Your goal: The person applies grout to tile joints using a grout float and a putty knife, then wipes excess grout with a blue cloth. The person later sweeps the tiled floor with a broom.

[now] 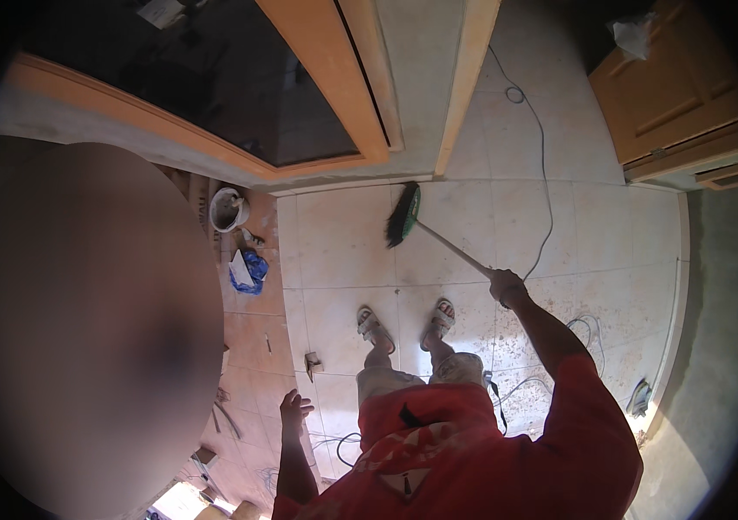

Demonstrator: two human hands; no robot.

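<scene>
My right hand (pixel 507 285) is closed round the pale handle of a broom (pixel 455 247). The broom slants away to the far left, its green head (pixel 412 215) with dark bristles resting on the pale tiled floor near the wall. Down at my left side, my left hand (pixel 295 409) holds nothing, its fingers loosely bent and apart. Nearest to that hand is a small brown piece (pixel 313 365) on the tiles, apart from it. My sandalled feet stand between the two hands, a little farther ahead.
A dark cable (pixel 546 178) runs across the floor past the broom handle, with more loops on the right. Scattered debris (pixel 520 381) lies at right. A bucket (pixel 228 210) and blue bag (pixel 249 272) stand left. Wooden doors (pixel 672 95) edge the far side. A large blur hides the left.
</scene>
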